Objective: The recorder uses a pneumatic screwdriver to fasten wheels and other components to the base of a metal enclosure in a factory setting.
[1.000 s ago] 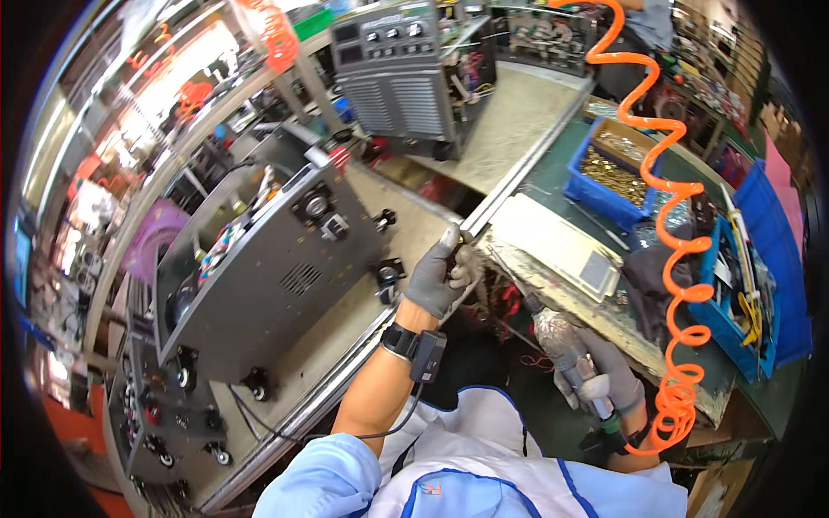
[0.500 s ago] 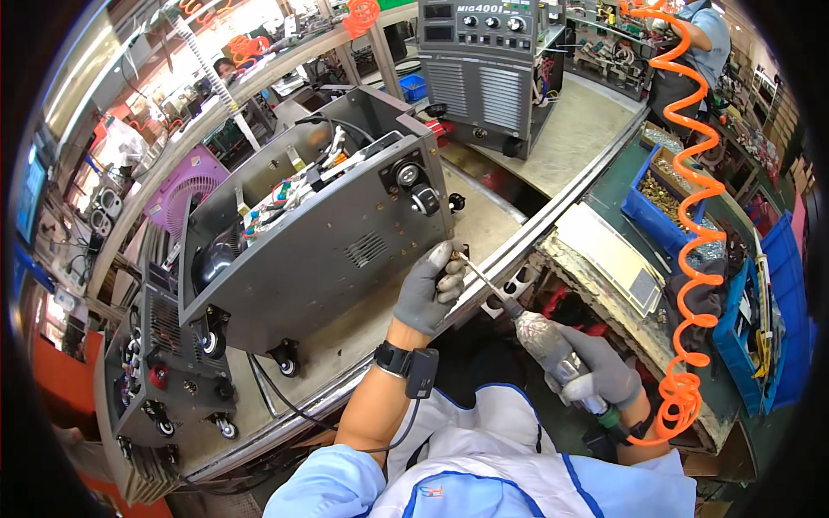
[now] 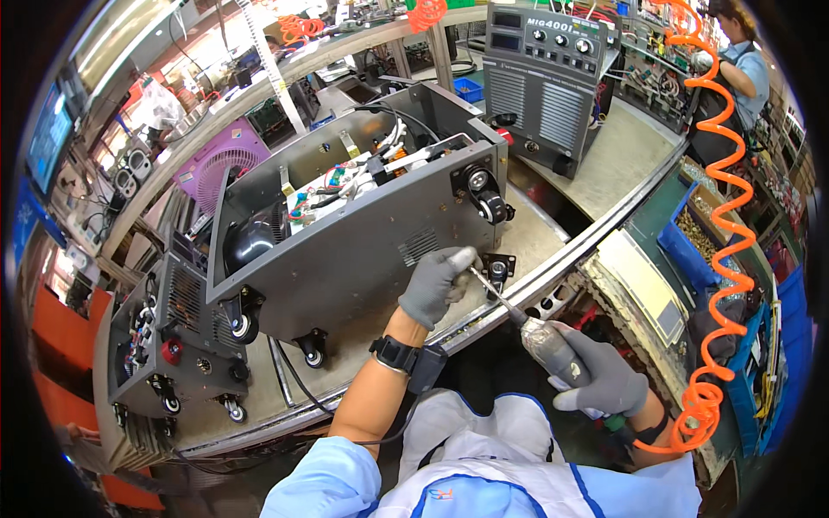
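Observation:
My right hand (image 3: 609, 377) wraps round a power screwdriver (image 3: 553, 350) with a worn, taped body and a long thin bit. The bit (image 3: 496, 292) points up and left to my left hand (image 3: 439, 287), whose fingers are pinched at its tip. Whatever small thing they hold there is hidden. Both hands wear grey gloves. Just right of my left fingers, a caster wheel with a mounting plate (image 3: 498, 269) sits by the lower corner of a grey metal machine housing (image 3: 363, 237). The housing lies on its side, casters (image 3: 244, 325) toward me, wiring inside.
An orange coiled air hose (image 3: 734, 259) hangs at the right and runs to the screwdriver. A blue bin of small fasteners (image 3: 691, 229) stands beyond pale sheets (image 3: 643, 281). A finished-looking welding machine (image 3: 544, 91) stands behind; a second housing (image 3: 186, 345) is at left. Another person (image 3: 738, 73) works far right.
The scene has shifted right in the picture as the view turned. My left hand has changed from half-curled with fingers upward to a pinch at the bit tip. The caster beside it now shows.

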Motion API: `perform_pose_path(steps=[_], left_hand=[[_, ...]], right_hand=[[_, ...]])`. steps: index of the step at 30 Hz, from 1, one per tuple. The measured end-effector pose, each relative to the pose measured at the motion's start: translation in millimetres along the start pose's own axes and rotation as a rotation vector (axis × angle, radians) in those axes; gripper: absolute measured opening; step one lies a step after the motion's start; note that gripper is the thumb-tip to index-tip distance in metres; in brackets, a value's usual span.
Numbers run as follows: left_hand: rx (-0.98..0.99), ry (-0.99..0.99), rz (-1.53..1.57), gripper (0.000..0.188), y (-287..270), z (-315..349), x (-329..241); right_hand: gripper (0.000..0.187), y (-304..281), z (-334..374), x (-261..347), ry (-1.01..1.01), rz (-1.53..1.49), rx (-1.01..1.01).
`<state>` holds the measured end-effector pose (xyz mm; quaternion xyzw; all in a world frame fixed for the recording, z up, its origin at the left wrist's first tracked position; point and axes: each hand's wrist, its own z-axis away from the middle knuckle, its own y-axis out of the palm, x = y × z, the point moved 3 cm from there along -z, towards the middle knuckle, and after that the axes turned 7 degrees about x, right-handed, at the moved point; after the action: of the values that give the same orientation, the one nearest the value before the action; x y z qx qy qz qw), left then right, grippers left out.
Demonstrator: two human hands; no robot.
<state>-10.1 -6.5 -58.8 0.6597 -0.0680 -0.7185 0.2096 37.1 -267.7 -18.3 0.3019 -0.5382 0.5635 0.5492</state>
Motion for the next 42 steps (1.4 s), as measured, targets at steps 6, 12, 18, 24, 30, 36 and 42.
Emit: perform_pose_path(steps=[6,12,18,24,30,36,42], left_hand=[[-0.209,0.007,0.81,0.022,-21,-10,24],[-0.307,0.063,0.56,0.019,-56,-9,59],[-0.305,-0.093,0.983,0.018,-37,-1,49],[-0.111,-0.065,0.716,0.016,-35,-6,52],[-0.011,-0.01,0.639,0.021,-12,-15,27],[-0.029,0.072,0.611,0.02,-5,-14,-2],[-0.004,0.163,0.587,0.021,14,-13,-31]], right_hand=[[0.089,-1,-34,19,-0.095,-0.172,-0.154],[0.086,-14,-58,33,-0.162,-0.317,-0.15],[0.086,-18,-57,36,-0.135,-0.378,-0.188],[0.062,-19,-54,76,-0.022,-0.42,-0.147],[0.059,-24,-55,76,-0.022,-0.452,-0.119],[0.06,-20,-44,76,-0.017,-0.355,-0.062],[0.066,-17,-14,66,-0.016,-0.191,0.001]])
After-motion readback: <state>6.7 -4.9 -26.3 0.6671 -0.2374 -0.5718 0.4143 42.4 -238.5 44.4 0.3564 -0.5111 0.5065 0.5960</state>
